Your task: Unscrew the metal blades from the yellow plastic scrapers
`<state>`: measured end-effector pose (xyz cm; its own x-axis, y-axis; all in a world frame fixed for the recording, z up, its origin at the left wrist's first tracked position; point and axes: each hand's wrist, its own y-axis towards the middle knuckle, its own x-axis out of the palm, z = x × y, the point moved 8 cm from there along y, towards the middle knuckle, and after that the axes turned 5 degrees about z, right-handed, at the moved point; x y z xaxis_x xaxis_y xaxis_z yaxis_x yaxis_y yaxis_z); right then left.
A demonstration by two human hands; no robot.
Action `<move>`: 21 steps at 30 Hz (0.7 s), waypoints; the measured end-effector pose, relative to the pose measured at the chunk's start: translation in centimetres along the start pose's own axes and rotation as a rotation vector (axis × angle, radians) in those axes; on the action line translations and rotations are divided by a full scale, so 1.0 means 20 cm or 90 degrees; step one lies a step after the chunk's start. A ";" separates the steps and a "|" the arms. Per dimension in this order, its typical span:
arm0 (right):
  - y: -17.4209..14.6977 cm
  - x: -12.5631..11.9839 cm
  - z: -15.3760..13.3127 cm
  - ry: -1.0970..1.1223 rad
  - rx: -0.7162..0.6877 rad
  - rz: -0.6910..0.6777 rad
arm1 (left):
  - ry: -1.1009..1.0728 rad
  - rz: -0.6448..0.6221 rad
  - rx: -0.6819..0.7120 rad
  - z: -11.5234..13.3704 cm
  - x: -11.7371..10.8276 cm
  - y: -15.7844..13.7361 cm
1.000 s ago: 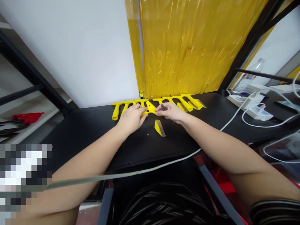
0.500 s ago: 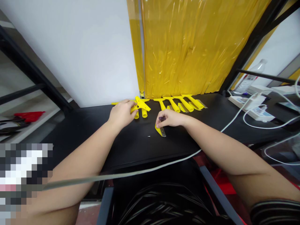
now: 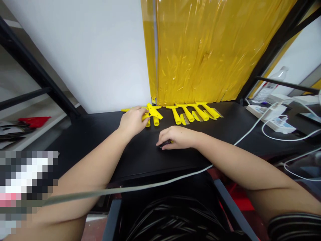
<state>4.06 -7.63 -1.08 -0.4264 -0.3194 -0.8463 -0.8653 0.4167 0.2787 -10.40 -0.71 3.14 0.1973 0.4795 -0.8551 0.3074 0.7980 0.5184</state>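
In the head view my left hand (image 3: 132, 122) is closed around the handle of a yellow scraper (image 3: 155, 112), its wide flat head pointing right. Beneath it lie more yellow scraper handles (image 3: 156, 121). My right hand (image 3: 178, 136) is low over the black table, fingers bent round a small dark tool (image 3: 166, 144). A bit of yellow shows beside that tool; the rest is hidden by the hand. Behind the right hand lie several yellow scraper handles (image 3: 188, 113) in a row, with yellow blade pieces (image 3: 198, 117) bearing metal blades between them.
The black table (image 3: 100, 137) backs onto a white panel and yellow plastic film (image 3: 200, 53). A power strip (image 3: 278, 120) with white cables and a clear bottle (image 3: 272, 83) stand at the right. A pale cable (image 3: 160, 182) crosses in front of the table edge.
My right hand has come nearer and a little left, over where a tiny screw lay. The screw and the bladed piece in its fingers are out of sight. My left hand keeps its hold.
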 end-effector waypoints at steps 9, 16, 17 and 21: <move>0.01 0.03 -0.05 -0.081 -0.017 -0.016 | 0.013 -0.006 -0.006 0.00 0.00 0.00; -0.06 -0.18 0.14 0.043 0.154 0.122 | -0.092 -0.001 -0.022 -0.02 0.02 0.02; -0.07 -0.19 0.17 0.048 0.181 0.115 | -0.119 -0.002 -0.033 -0.03 0.03 0.02; -0.09 -0.18 0.22 0.066 0.223 0.086 | -0.245 0.001 -0.099 -0.07 0.05 0.02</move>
<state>8.32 -3.49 -0.44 -0.5700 -0.3196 -0.7570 -0.6653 0.7202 0.1969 -11.32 0.58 2.40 0.5403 0.3336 -0.7725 0.1677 0.8570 0.4873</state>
